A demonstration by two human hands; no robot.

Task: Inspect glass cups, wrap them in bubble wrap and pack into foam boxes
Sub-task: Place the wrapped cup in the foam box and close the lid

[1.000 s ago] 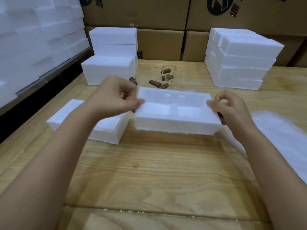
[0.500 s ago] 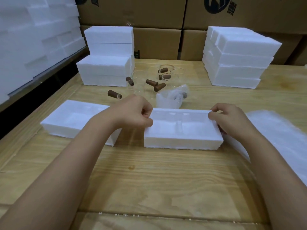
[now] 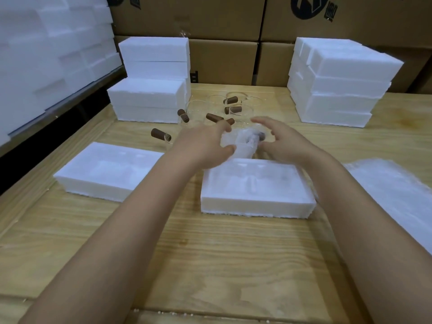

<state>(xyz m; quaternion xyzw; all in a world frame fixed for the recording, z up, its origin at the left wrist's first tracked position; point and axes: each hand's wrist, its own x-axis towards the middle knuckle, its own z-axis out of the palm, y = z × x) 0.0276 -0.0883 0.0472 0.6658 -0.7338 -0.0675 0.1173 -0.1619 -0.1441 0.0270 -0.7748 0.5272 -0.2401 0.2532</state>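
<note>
White foam box [image 3: 257, 204] is now lying cavity-up at centre frame, just set down, as the left hand [image 3: 201, 146] and right hand [image 3: 285, 141], having let it go, are spreading loose, empty fingers around the bubble-wrapped cup [image 3: 245, 141] just above it; packing is likely coming next

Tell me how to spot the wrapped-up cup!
Look at the wooden table, then the open foam box in its middle. Just behind that box, between the left hand and the right hand, lies the wrapped cup. It alone is bundled in cloudy wrapping; the other cups behind it are bare glass.
</note>
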